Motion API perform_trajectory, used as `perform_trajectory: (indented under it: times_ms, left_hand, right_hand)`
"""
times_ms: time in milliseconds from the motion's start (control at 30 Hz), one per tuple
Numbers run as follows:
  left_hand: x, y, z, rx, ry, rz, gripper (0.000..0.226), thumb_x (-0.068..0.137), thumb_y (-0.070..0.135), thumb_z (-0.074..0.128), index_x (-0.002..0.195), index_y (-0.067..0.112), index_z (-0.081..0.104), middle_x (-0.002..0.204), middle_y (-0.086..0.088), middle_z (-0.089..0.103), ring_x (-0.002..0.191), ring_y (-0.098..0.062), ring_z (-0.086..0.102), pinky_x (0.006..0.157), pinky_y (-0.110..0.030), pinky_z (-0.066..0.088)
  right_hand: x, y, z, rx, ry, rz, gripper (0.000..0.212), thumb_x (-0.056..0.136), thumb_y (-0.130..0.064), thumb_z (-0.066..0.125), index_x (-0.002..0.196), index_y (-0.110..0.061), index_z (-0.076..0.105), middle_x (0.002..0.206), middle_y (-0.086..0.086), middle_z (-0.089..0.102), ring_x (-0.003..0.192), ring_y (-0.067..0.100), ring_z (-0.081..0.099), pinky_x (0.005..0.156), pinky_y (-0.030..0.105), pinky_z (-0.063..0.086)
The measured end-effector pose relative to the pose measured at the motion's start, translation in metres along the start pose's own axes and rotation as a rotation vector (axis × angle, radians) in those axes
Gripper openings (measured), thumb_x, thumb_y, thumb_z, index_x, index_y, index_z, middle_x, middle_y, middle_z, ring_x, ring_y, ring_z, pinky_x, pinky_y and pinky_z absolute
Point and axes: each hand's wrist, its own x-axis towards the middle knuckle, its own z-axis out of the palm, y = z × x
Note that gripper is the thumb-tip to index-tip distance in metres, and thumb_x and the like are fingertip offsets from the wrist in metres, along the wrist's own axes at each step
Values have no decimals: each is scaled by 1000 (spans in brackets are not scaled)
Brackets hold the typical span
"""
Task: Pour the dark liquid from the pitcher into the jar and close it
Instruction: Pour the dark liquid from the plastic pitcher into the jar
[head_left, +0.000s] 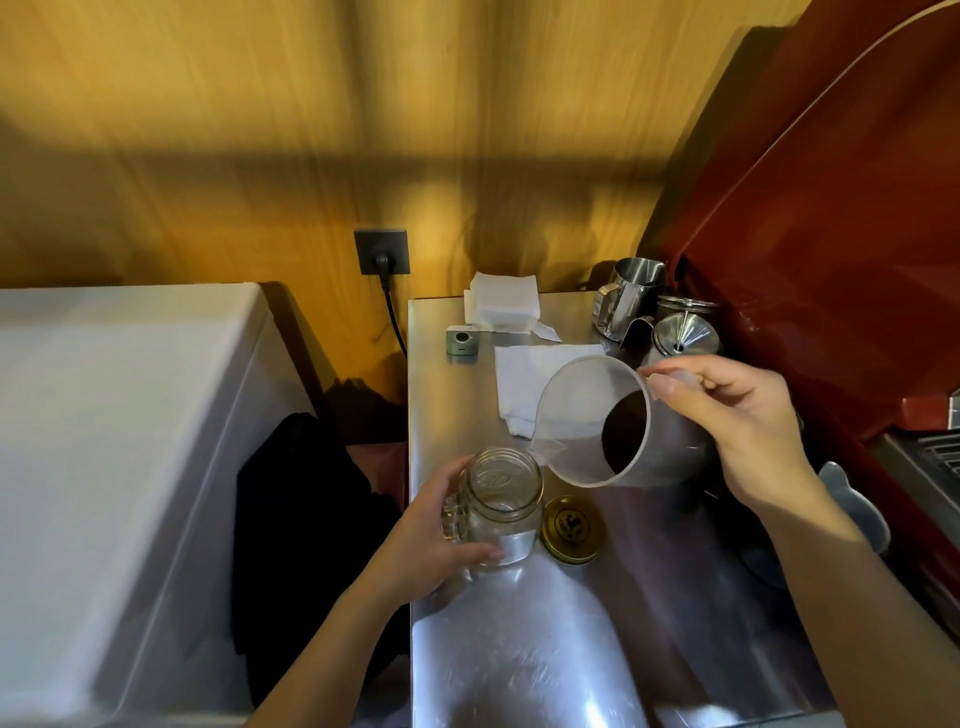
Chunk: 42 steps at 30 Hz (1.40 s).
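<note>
Left hand (431, 535) wrapped the glass mason jar (498, 506) near the steel counter's (649, 597) left edge. Right hand (748, 426) gripped the clear pitcher (587, 415) by its handle, tipped above the jar's mouth, dark liquid (626, 434) inside. Gold lid (571, 527) lay just beside the jar.

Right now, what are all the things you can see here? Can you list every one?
Pitcher: one, clear plastic with dark liquid inside, tilted above the jar.
Jar: one, clear glass, open, standing on the counter.
Lid: one, gold, flat on the counter right of the jar.
Counter: one, shiny steel.
Paper towels: white, one sheet behind the pitcher, a stack further back.
Metal jugs and funnel: silver, back right corner.
Small gadget: one, grey-green, back left of the counter.
Wall socket: one, dark, with a plug.
Left hand: holds the jar.
Right hand: holds the pitcher.
</note>
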Motion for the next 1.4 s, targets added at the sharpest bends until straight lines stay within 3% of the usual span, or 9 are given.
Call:
perform_trajectory:
  times_ms: [200, 367, 500, 667, 800, 1000, 1100, 1267, 1400]
  left_hand:
    - [-3, -2, 3, -49, 22, 1, 86, 62, 18, 90, 116, 64, 40, 126, 20, 54, 121, -1, 54, 92, -4, 43]
    - [-3, 0, 3, -51, 20, -1, 86, 58, 29, 88, 112, 73, 37, 127, 23, 52, 121, 3, 53, 101, -16, 42]
    - [-3, 0, 4, -52, 16, 1, 84, 57, 31, 88, 117, 63, 39, 129, 20, 51, 125, -6, 53, 108, -27, 43]
    - [-3, -1, 4, -54, 25, 10, 83, 58, 29, 88, 118, 59, 40, 130, 16, 51, 126, -8, 53, 110, -32, 42]
    - [-3, -4, 4, -60, 35, 16, 88, 63, 18, 90, 112, 71, 39, 125, 24, 51, 116, 13, 53, 99, -11, 44]
    - [-2, -7, 6, -67, 43, -12, 83, 64, 16, 91, 116, 57, 40, 125, 25, 51, 115, 17, 51, 93, -6, 42]
    - [-1, -8, 6, -61, 46, -18, 84, 64, 16, 91, 118, 54, 40, 126, 23, 51, 116, 16, 50, 94, -4, 41]
    - [-2, -7, 5, -42, 52, -14, 84, 64, 17, 91, 119, 52, 39, 130, 16, 51, 123, 3, 50, 102, -14, 40]
    - [-2, -5, 4, -39, 52, -19, 85, 63, 20, 92, 119, 56, 39, 132, 13, 52, 125, -3, 52, 106, -23, 41]
  right_hand:
    - [10, -19, 10, -116, -98, -11, 10, 77, -15, 70, 83, -23, 73, 89, -5, 73, 84, 15, 67, 74, 23, 51]
    - [14, -28, 20, -242, -155, -53, 16, 76, -14, 71, 80, -30, 70, 86, -7, 72, 79, 13, 67, 73, 26, 51]
    - [17, -32, 26, -307, -210, -124, 19, 78, -13, 71, 81, -32, 70, 75, 14, 71, 71, 38, 62, 63, 42, 49]
    - [23, -34, 32, -334, -250, -142, 21, 75, -12, 73, 78, -32, 69, 76, 7, 72, 67, 32, 62, 62, 38, 48]
    - [27, -32, 34, -390, -296, -138, 19, 77, -13, 72, 76, -31, 69, 67, 16, 68, 57, 32, 54, 53, 35, 41]
    - [32, -32, 38, -491, -345, -126, 3, 75, -26, 70, 78, -25, 71, 68, -8, 65, 59, 18, 55, 56, 26, 41]
    - [34, -33, 39, -561, -365, -163, 9, 74, -36, 66, 77, -29, 70, 64, 8, 64, 62, 25, 55, 65, 15, 33]
    - [36, -34, 42, -613, -400, -212, 2, 76, -29, 68, 77, -28, 68, 64, 21, 63, 62, 30, 56, 72, 3, 25]
    - [37, -34, 46, -645, -420, -256, 7, 76, -23, 71, 78, -17, 72, 63, 14, 64, 59, 12, 47, 67, 12, 27]
